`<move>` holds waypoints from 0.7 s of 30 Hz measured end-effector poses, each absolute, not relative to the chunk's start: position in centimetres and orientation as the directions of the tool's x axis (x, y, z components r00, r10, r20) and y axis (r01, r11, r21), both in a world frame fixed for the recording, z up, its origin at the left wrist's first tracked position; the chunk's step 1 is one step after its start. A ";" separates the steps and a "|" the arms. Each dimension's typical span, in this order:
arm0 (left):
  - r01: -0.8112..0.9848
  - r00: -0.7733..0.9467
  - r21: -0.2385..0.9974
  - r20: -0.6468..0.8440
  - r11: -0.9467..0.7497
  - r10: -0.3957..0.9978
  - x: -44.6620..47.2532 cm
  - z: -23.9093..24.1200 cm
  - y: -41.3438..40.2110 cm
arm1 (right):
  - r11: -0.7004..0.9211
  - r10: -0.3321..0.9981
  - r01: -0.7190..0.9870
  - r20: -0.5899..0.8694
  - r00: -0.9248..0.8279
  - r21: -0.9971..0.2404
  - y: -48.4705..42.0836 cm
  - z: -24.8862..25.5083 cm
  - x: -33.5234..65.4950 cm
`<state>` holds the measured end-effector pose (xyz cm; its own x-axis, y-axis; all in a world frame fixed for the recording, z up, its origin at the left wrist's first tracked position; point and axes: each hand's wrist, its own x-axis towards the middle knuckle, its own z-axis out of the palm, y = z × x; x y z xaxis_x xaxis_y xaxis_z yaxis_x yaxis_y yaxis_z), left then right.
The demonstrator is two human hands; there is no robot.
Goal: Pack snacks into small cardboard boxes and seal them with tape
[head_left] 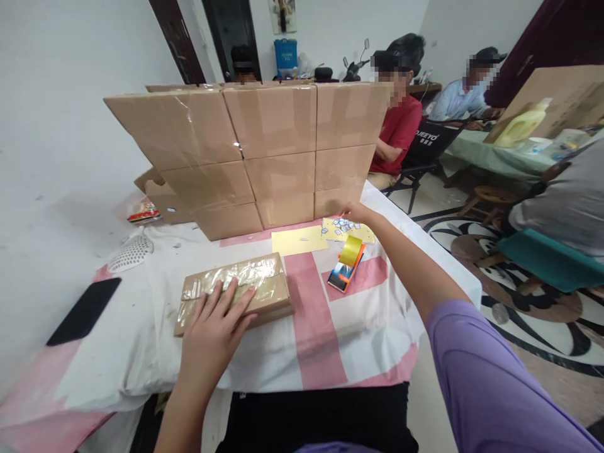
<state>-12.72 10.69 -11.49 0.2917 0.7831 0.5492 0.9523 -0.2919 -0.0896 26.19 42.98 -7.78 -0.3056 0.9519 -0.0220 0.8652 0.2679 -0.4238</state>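
A brown cardboard box (276,286), sealed with shiny clear tape, lies flat on the cloth-covered table. My left hand (219,314) rests on its top with fingers spread. My right hand (358,212) is stretched far forward over a yellow sheet (367,234) strewn with several small white paper pieces (346,225). Its fingers are bunched together at these pieces; whether one is between them is too small to see. Just nearer to me lies an orange and blue tape dispenser (346,264) with a yellowish roll. A plain yellow card (297,241) lies left of the pieces.
Stacked cardboard boxes (278,126) form a wall at the table's far side. A black phone (85,311) and a white perforated piece (132,253) lie at left. A person in red (403,135) sits behind the stack; other people sit at right and behind.
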 end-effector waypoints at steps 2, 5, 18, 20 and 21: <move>0.949 0.299 -0.091 0.553 -0.301 0.777 -13.0 -11.7 10.8 | 0.291 0.931 0.844 -0.070 -0.359 -0.450 43.3 -9.3 27.2; 0.942 0.323 -0.108 0.555 -0.318 0.767 -13.4 -12.0 11.0 | 0.321 0.904 0.810 -0.097 -0.417 -0.490 43.5 -11.4 27.8; 0.932 0.349 -0.119 0.547 -0.342 0.761 -13.9 -12.2 11.2 | 0.348 0.933 0.666 0.172 -0.316 -0.660 41.5 -9.5 26.8; 0.938 0.326 -0.083 0.543 -0.337 0.774 -13.7 -12.1 11.1 | 0.380 0.923 0.596 0.249 -0.293 -0.708 39.3 -8.0 26.1; 0.939 0.320 -0.074 0.540 -0.335 0.778 -13.7 -12.0 11.1 | 0.409 0.909 0.527 0.281 -0.307 -0.746 37.8 -7.4 25.4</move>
<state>-13.70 11.09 -12.04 0.3199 0.7782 0.5405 0.9394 -0.3350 -0.0736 25.44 37.84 -7.44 -0.3069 0.9092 0.2814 0.5265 0.4085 -0.7456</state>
